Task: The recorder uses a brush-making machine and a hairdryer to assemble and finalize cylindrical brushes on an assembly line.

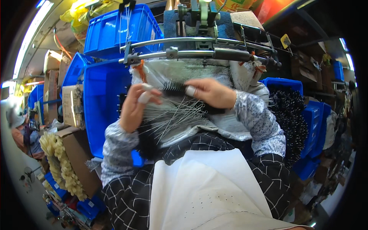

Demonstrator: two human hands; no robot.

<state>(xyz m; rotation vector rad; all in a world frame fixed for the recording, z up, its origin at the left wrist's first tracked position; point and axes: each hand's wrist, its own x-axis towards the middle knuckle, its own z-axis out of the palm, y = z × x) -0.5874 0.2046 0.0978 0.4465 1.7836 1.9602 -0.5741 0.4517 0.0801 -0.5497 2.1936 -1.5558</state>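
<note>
Between my hands is a black twisted-wire bristle brush (172,86), its bristles spiralling round the stem. My right hand (214,93) pinches its right end between thumb and fingers. At its left end, the fingers of my left hand (136,105) close on it, slightly blurred. White wraps cover some of my fingertips. Beneath my hands, a loose heap of thin metal wires (174,115) with small looped ends lies over a grey-silver cover (226,124). More black bristle brushes (147,140) lie by my left forearm, partly hidden.
A machine with horizontal steel rods (188,53) stands just beyond my hands. Blue bins (101,111) are on the left, one (119,32) higher up. At the right, a blue bin (281,81) is heaped with black brushes (287,126). Another person (28,136) is far left.
</note>
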